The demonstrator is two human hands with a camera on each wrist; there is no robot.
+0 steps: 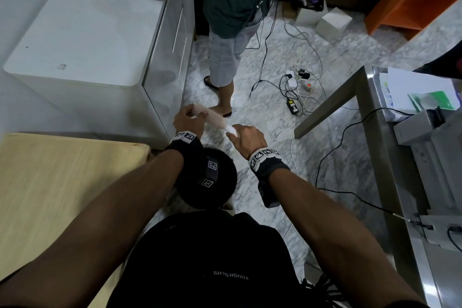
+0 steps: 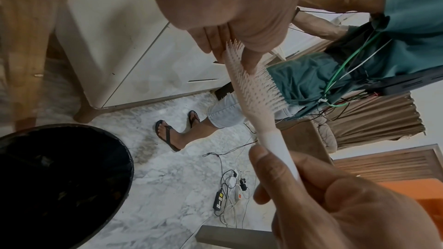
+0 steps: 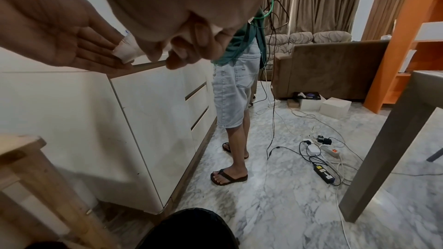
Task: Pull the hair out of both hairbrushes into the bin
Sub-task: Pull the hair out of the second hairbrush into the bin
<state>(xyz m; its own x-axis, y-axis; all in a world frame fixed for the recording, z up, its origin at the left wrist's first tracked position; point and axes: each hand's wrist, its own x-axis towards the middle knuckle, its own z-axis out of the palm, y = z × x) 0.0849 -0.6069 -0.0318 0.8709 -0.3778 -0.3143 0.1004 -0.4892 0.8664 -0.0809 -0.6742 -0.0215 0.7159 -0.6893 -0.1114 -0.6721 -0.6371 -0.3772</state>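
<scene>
A pale pink hairbrush point(image 1: 212, 117) is held level between both hands above the floor, just beyond the black bin point(image 1: 225, 182). My left hand point(image 1: 193, 114) pinches the brush head, thumb on the bristles and straight fingers behind it. In the left wrist view the hairbrush point(image 2: 254, 90) shows bare bristles with no hair that I can make out. My right hand point(image 1: 232, 132) grips the white handle, fingers curled round it point(image 2: 275, 173). The bin point(image 2: 59, 177) stands open below and to the left. A second brush is not in view.
A person in flip-flops point(image 1: 222, 62) stands close ahead beside a white cabinet point(image 1: 82, 40). Cables and a power strip point(image 1: 300, 87) lie on the marble floor. A wooden table point(image 1: 57, 182) is on my left, a grey table point(image 1: 400, 157) on my right.
</scene>
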